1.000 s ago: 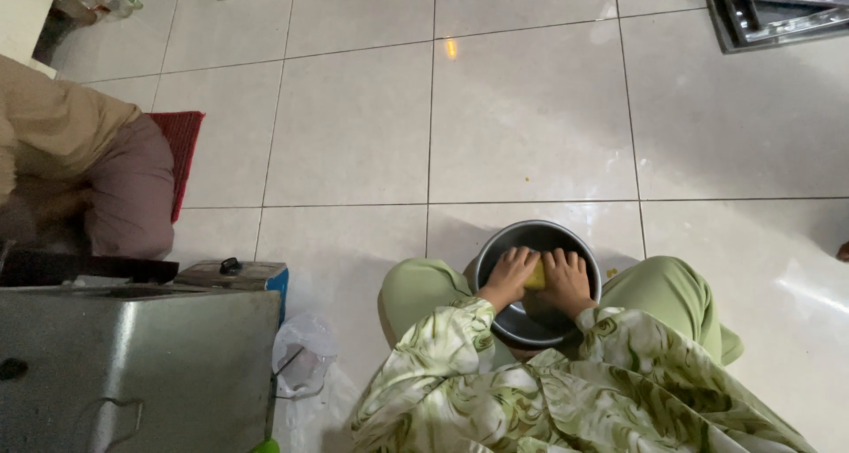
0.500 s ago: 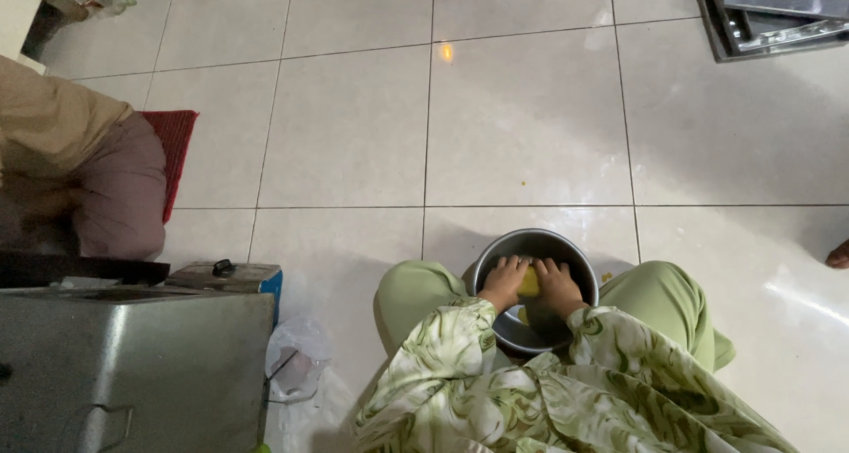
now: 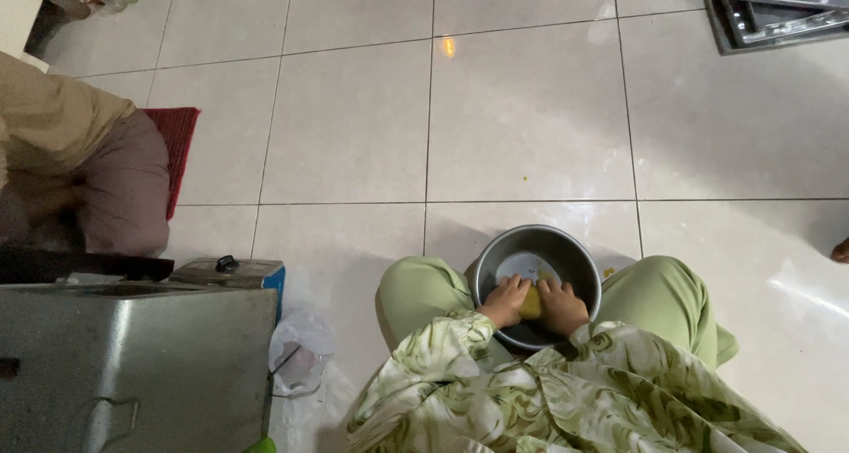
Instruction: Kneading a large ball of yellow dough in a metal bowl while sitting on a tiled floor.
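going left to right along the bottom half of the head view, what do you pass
Large metal box → crumpled clear plastic bag → left hand → yellow lump held between both hands inside the metal bowl → right hand → the person's green-clad knee.

The floor (image 3: 531, 126) is laid with large pale glossy tiles divided by thin dark grout lines. A small warm glint of light (image 3: 448, 46) sits on one tile, with a wider sheen at the right. A red mat (image 3: 179, 143) lies at the left, a steel box (image 3: 133, 364) fills the lower left, and stacked metal trays (image 3: 778, 6) occupy the top right corner.
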